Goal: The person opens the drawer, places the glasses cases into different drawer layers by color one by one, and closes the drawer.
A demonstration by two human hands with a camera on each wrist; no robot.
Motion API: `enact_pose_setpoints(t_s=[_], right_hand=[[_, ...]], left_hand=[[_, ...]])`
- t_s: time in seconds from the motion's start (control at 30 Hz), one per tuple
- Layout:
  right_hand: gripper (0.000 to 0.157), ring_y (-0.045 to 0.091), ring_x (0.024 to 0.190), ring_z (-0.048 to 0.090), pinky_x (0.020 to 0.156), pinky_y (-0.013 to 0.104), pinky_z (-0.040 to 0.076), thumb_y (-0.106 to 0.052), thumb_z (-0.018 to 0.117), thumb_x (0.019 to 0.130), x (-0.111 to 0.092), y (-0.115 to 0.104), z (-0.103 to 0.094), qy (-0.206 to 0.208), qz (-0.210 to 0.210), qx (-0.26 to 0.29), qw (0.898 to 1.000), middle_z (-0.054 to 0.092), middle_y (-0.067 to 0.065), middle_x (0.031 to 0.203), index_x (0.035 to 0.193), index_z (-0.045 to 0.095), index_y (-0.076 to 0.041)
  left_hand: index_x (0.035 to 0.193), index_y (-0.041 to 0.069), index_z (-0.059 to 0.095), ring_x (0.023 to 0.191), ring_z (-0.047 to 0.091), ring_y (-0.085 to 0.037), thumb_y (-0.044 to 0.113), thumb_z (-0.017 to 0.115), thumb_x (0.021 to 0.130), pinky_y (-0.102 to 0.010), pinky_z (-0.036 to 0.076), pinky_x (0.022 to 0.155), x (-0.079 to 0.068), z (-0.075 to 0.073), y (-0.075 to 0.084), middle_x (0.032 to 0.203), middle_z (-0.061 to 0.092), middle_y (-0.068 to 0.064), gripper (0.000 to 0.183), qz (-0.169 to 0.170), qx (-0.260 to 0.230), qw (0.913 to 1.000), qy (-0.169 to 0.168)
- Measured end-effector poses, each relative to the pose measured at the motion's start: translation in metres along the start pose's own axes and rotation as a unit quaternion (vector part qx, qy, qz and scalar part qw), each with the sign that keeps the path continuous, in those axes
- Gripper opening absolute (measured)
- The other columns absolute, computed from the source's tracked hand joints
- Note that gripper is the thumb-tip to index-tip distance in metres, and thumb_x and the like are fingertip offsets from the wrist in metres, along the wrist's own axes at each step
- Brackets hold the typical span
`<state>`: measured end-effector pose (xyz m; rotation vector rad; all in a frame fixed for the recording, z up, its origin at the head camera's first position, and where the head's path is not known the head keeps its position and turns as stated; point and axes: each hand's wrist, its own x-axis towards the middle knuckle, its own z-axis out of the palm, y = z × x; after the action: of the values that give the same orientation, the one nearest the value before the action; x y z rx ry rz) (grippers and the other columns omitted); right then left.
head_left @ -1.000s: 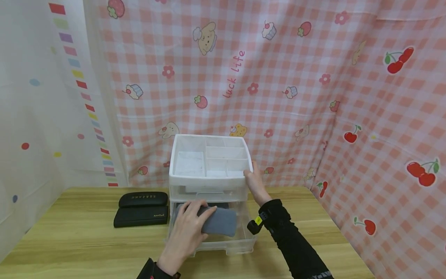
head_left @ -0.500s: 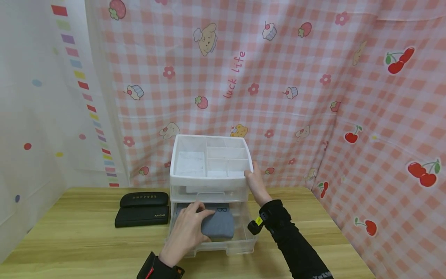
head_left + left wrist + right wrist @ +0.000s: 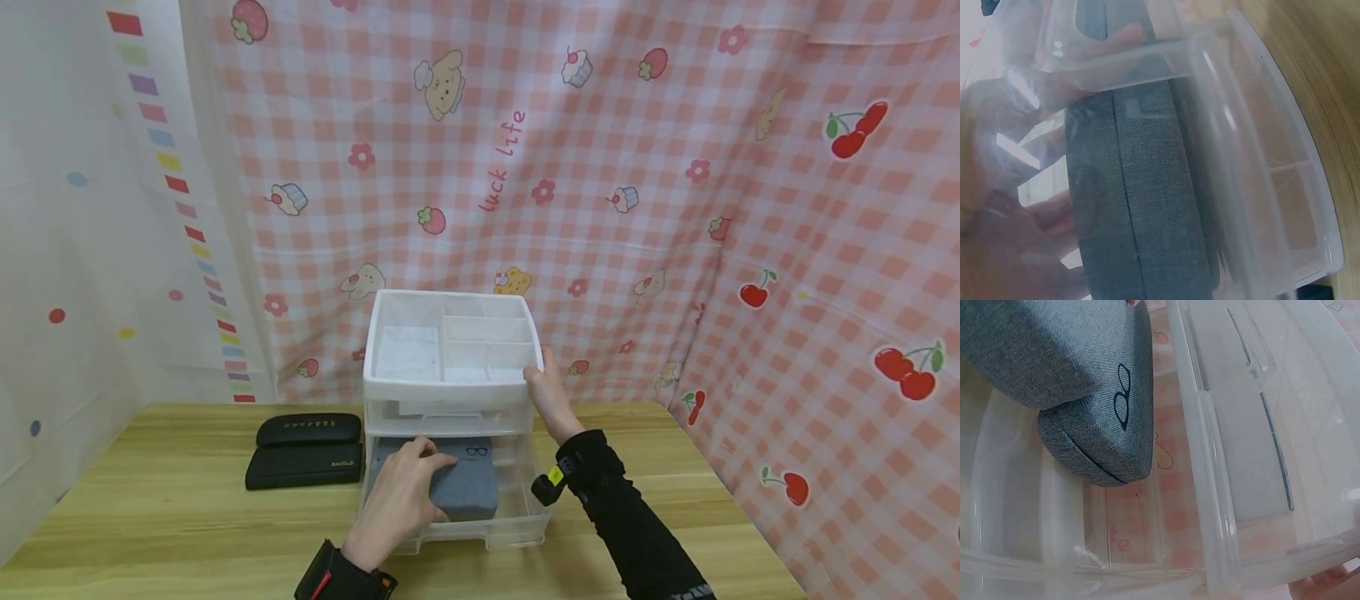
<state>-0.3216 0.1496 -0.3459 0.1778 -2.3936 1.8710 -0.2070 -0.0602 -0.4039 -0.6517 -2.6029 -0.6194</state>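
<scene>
A drawer box point(image 3: 450, 389) with a white compartment top stands on the table, its clear lower drawer point(image 3: 517, 531) pulled out. My left hand point(image 3: 396, 493) reaches into that drawer and grips a grey fabric glasses case point(image 3: 467, 492). Behind it sits a second grey glasses case point(image 3: 477, 451) with a black spectacles mark. In the right wrist view the held case point(image 3: 1029, 353) overlaps the marked case point(image 3: 1107, 434). Clear plastic partly veils the left fingers and the seamed case point(image 3: 1129, 194) in the left wrist view. My right hand point(image 3: 551, 398) holds the box's right side near the top rim.
Two black cases, a rounded one point(image 3: 309, 428) and a flat one point(image 3: 303, 467), lie left of the box. The upper clear drawer point(image 3: 450, 417) is pushed in. Checked cloth point(image 3: 630, 275) hangs behind and to the right of the wooden table point(image 3: 187, 533).
The grey glasses case in my left hand has tipped and gone lower into the drawer. The spectacles mark on the other case has come into view. My right hand stays put.
</scene>
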Motion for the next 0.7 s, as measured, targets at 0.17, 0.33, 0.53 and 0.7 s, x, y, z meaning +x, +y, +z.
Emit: enact_pose_setpoints(t_s=[0.17,0.33,0.53,0.7], right_hand=[[0.047,0.031,0.116,0.040,0.104,0.051,0.033,-0.007,0.035,0.089,0.000,0.000,0.001,0.006,-0.008,0.003,1.000,0.040,0.017,0.133,0.135,0.030,-0.003],[0.047,0.031,0.117,0.040,0.106,0.052,0.032,-0.008,0.035,0.089,0.001,0.001,0.001,0.004,-0.006,0.006,1.000,0.040,0.017,0.134,0.135,0.030,-0.002],[0.049,0.031,0.118,0.039,0.107,0.053,0.031,-0.008,0.034,0.090,0.001,0.002,0.000,0.001,-0.005,0.004,1.000,0.038,0.018,0.136,0.138,0.028,-0.003],[0.051,0.031,0.121,0.038,0.108,0.054,0.030,-0.008,0.035,0.090,0.001,-0.001,-0.001,-0.008,0.003,0.010,1.000,0.037,0.017,0.139,0.140,0.026,-0.004]], left_hand=[[0.105,0.011,0.071,0.086,0.057,-0.021,0.018,0.092,0.053,-0.036,0.047,0.073,-0.001,-0.001,0.000,0.097,0.060,-0.005,0.056,-0.002,-0.006,0.9999,-0.011],[0.104,0.012,0.071,0.083,0.059,-0.018,0.014,0.089,0.058,-0.032,0.048,0.071,-0.003,-0.001,0.002,0.094,0.062,-0.003,0.050,-0.004,-0.022,0.9997,-0.008],[0.099,0.013,0.070,0.078,0.062,-0.011,0.014,0.081,0.073,-0.021,0.048,0.063,-0.009,-0.004,0.008,0.088,0.064,0.002,0.029,0.017,-0.072,0.9971,0.020],[0.093,0.014,0.070,0.075,0.061,-0.006,0.016,0.076,0.079,-0.017,0.048,0.064,-0.016,-0.007,0.016,0.084,0.066,0.005,0.015,0.065,-0.095,0.9923,0.046]])
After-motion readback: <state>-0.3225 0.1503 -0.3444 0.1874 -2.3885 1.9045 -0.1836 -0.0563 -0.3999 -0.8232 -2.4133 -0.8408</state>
